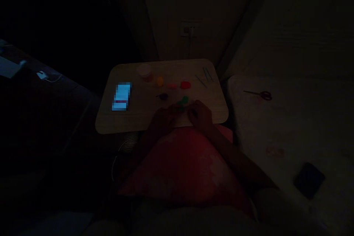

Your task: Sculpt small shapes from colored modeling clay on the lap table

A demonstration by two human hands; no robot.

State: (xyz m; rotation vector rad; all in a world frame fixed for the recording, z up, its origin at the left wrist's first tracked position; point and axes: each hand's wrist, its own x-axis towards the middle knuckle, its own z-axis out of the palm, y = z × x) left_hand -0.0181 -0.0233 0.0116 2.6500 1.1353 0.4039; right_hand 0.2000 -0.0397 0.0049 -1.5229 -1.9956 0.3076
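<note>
The room is very dark, so details are faint. On the small wooden table (138, 118), a bright green, clay-like piece (184, 99) lies just beyond my fingers, its lower part in shadow. My left hand (167, 115) rests at the near edge, its fingertips closed at the green piece's shadowed lower end. Close beside it on the right, my right hand (201, 113) is curled, fingers bent inward; whatever it pinches is hidden. A dark lump with a thin stem-like end (163, 96) sits beyond my left hand. Farther back are an orange lump (160, 81), a pinkish piece (172, 86) and a red lump (185, 84).
A lit phone (121, 96) lies at the table's left. A pale tub (145, 72) stands at the back, and thin sticks (204, 76) lie back right. On the light surface to the right are scissors (261, 94) and a dark square object (309, 180). A red cushion (190, 162) covers my lap.
</note>
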